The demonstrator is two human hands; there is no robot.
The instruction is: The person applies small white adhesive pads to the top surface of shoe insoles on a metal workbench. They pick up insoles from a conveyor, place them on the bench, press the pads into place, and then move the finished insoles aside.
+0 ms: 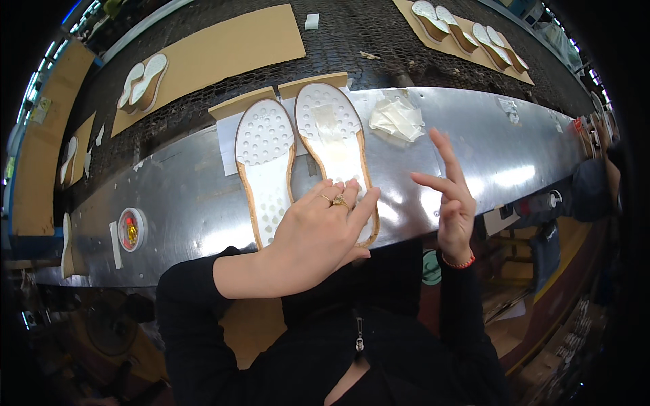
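Two white shoe soles with cork-coloured edges lie side by side, dimpled at the toe, on the metal bench. Across the heel half of the right sole [349,152] rests my left hand [318,220], fingers stretched out and flat, its thumb by the heel end. A pale, translucent patch [330,125] covers part of that sole's front. The left sole [266,135] is partly hidden behind my left hand at the heel. Raised to the right of the soles is my right hand [452,199], its fingers apart and nothing visible in them.
Crumpled pale sheets [397,120] lie beyond my right hand. At the left stands a small round tub [131,229] with red and yellow contents. Behind the bench [183,203], a dark mesh belt [352,40] carries cardboard [230,47] and more wedge soles [145,81].
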